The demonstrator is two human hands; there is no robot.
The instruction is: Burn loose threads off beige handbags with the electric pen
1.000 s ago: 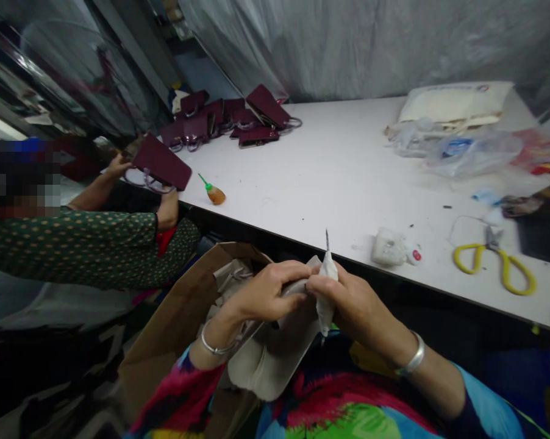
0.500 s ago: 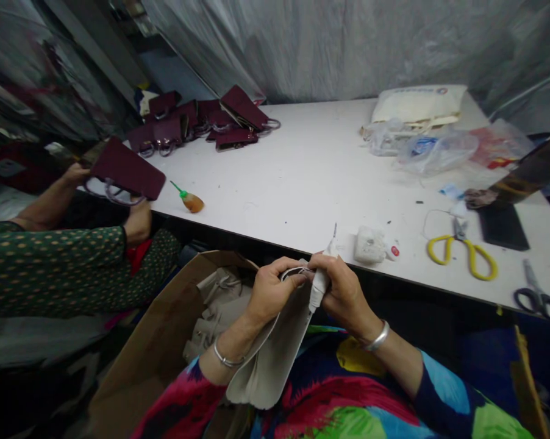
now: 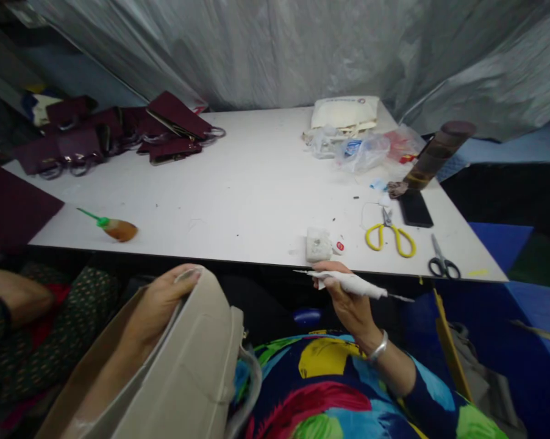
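My left hand [image 3: 158, 302] is closed on the upper edge of a beige handbag [image 3: 192, 366], which stands tilted at the left of my lap. A looped handle hangs on the bag's right side; part of the bag runs out of the picture. Apart from it, near the table's front edge, my right hand [image 3: 352, 308] grips a white-wrapped tool [image 3: 355, 283] with a thin metal point at each end. It lies nearly level across my fingers. Just beyond this hand, a white block [image 3: 318, 245] rests on the table with a small red-and-white round piece [image 3: 339, 246] beside it.
Yellow-handled scissors [image 3: 389, 235], black-handled scissors [image 3: 443, 262] and a black flat object [image 3: 415, 208] lie on the right of the white table [image 3: 266, 183]. A green-tipped bottle [image 3: 119, 230] lies left. Several maroon handbags [image 3: 80, 149] are piled behind it. A co-worker's arm [image 3: 19, 299] is at left.
My hands have moved apart. The left carries the beige bag leftward and closer, while the right holds the tool, turned from upright to nearly level. My view has swung right.
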